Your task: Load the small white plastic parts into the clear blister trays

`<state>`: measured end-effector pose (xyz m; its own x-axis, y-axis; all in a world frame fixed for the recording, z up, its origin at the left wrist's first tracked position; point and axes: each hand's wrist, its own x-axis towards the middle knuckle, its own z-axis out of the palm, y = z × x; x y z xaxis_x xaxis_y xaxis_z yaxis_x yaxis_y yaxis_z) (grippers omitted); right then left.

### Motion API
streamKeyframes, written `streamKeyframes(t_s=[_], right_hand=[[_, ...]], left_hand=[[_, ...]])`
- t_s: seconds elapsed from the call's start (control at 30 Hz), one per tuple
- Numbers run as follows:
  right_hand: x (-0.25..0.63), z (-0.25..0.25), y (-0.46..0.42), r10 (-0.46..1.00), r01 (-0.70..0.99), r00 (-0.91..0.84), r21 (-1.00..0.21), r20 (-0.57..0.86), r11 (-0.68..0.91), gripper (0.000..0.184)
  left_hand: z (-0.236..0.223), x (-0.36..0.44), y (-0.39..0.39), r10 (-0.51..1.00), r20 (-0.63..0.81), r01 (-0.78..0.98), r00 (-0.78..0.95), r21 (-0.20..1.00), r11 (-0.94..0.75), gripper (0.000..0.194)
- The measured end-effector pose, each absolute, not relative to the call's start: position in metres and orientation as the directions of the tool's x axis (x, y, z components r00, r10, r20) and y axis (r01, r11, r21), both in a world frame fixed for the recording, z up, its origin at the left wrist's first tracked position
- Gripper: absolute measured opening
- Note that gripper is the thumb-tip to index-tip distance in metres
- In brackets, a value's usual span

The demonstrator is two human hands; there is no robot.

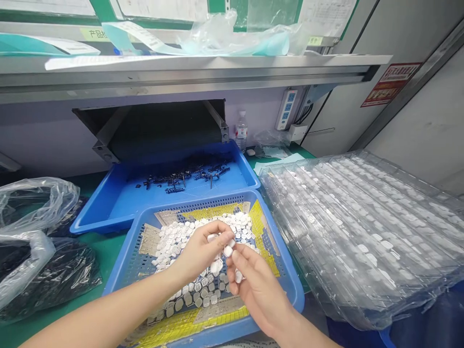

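My left hand [206,245] and my right hand [255,282] meet above a blue perforated basket [136,241]. Between their fingertips is a small white square plastic piece [228,251] with rounded corners. The left fingers are closed, with more white showing beneath them. In the curled fingers of my right hand sits another white piece [238,276]. Many similar white pieces [174,241] lie loose in the basket below, partly hidden by my hands and left forearm. Yellow and tan patches [263,224] line the basket's sides.
Behind the basket, a blue tray [119,195] holds black plastic parts [174,179] under a dark chute [159,125]. At right are stacked clear trays [348,232] of white pieces. Bags of black parts [54,275] lie left. A bottle [241,130] stands behind; a shelf [203,72] crosses above.
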<state>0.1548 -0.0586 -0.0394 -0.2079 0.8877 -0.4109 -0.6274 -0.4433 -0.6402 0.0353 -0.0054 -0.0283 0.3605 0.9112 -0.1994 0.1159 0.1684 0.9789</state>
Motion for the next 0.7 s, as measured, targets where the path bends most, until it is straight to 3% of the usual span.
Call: streamKeyframes(t_s=[0.1, 0.27, 0.47, 0.57, 0.7], right_hand=[[0.153, -0.04, -0.059, 0.907, -0.57, -0.185, -0.711, -0.377, -0.412, 0.028], [0.152, -0.039, -0.06, 0.916, -0.575, -0.157, -0.719, -0.37, -0.39, 0.028], [0.153, -0.037, -0.06, 0.92, -0.582, -0.156, -0.718, -0.36, -0.381, 0.029], [0.154, -0.037, -0.061, 0.914, -0.599, -0.161, -0.698, -0.373, -0.391, 0.022], [0.157, -0.04, -0.062, 0.894, -0.701, -0.216, -0.575, -0.392, -0.421, 0.018]], left_hand=[[-0.029, 0.04, -0.015, 0.873, -0.231, 0.067, 0.429, 0.972, 0.224, 0.022], [-0.023, 0.043, -0.025, 0.843, -0.239, -0.053, 0.482, 0.952, 0.301, 0.021], [-0.018, 0.037, -0.021, 0.889, -0.213, 0.076, 0.407, 0.977, 0.199, 0.025], [-0.016, 0.035, -0.018, 0.92, -0.174, 0.155, 0.351, 0.98, 0.126, 0.025], [-0.012, 0.035, -0.015, 0.921, -0.198, 0.071, 0.335, 0.98, 0.185, 0.026]])
